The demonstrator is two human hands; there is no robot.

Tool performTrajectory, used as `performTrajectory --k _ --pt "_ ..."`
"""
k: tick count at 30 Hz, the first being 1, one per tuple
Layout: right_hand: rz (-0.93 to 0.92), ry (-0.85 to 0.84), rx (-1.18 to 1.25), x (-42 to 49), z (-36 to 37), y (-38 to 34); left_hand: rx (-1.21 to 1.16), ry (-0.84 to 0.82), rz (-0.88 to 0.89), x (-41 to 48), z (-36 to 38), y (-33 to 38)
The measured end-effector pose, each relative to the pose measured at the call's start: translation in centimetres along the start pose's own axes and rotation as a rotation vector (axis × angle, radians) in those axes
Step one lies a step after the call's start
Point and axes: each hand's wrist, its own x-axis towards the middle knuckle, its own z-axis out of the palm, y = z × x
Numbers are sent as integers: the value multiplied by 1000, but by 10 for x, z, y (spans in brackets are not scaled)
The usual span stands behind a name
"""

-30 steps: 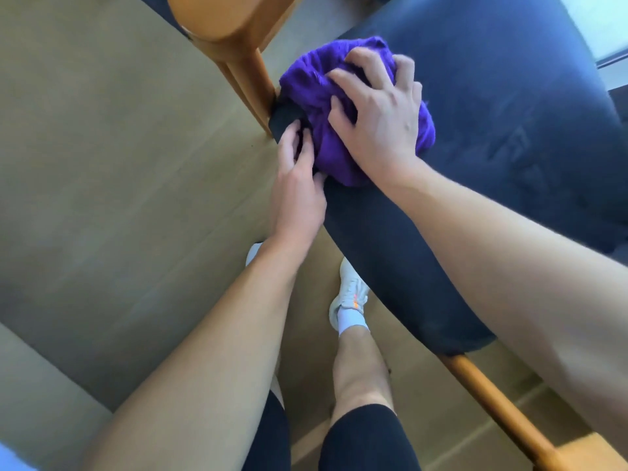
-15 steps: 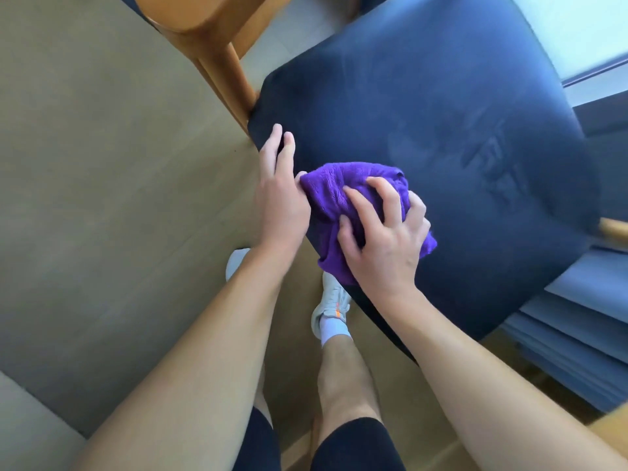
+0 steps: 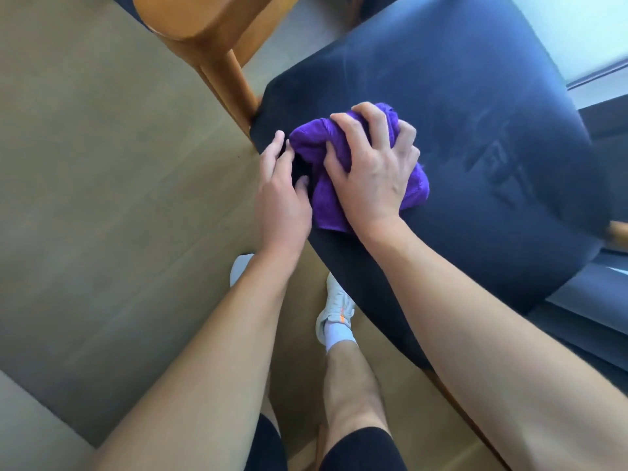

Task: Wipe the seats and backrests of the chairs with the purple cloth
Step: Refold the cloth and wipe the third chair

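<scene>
A bunched purple cloth point(image 3: 317, 144) lies on the dark blue padded seat point(image 3: 475, 107) of a wooden chair, near the seat's left edge. My right hand point(image 3: 372, 171) presses down on the cloth with fingers curled into its folds. My left hand point(image 3: 280, 195) rests on the seat's left edge right beside the cloth, its fingers extended along the rim and its thumb touching the fabric. The chair's wooden backrest post point(image 3: 227, 73) rises at the upper left of the seat.
Light wood floor point(image 3: 102, 198) spreads to the left. My legs and white shoes point(image 3: 334, 311) stand under the seat's near edge. A bright window and dark ledges point(image 3: 598, 300) lie to the right of the chair.
The right hand with the cloth slid from the seat's back corner toward the near edge, then back up toward the middle-left. The left hand stayed on the seat's edge.
</scene>
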Motion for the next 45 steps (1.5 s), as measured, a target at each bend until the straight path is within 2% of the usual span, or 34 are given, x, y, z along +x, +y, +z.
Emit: performTrajectory --k 5,10,13,15,16,19,22,24,27,31,35,40,42,45 --pt "40 46 -6 -42 -14 26 107 -66 -30 -1 1 16" --pt "166 -32 -36 -84 -36 54 189 -58 25 -26 13 46" --pt "437 -52 48 -85 -46 63 96 -82 35 -34 24 60" --pt "644 30 208 -73 -53 70 60 -181 25 -38 32 70" --pt "678 85 294 -67 -57 74 48 -257 41 -40 36 76" --pt "644 122 391 -67 -64 82 33 -454 123 -39 49 92" --pt "668 90 385 -77 -60 82 115 -506 184 -22 65 106" --pt "676 132 351 -79 -54 80 214 -527 239 -18 76 111" --pt "681 201 270 -77 -45 82 341 -501 371 -27 90 109" --pt "684 184 277 -76 -40 85 408 -419 403 -28 100 100" --pt "692 254 372 -63 -51 88 328 -405 458 -19 109 108" --pt "721 412 323 11 -67 119 248 -355 650 46 146 162" --pt "763 368 252 45 -66 142 311 -409 734 74 167 181" --pt "905 194 115 63 -48 157 498 -512 829 89 182 181"
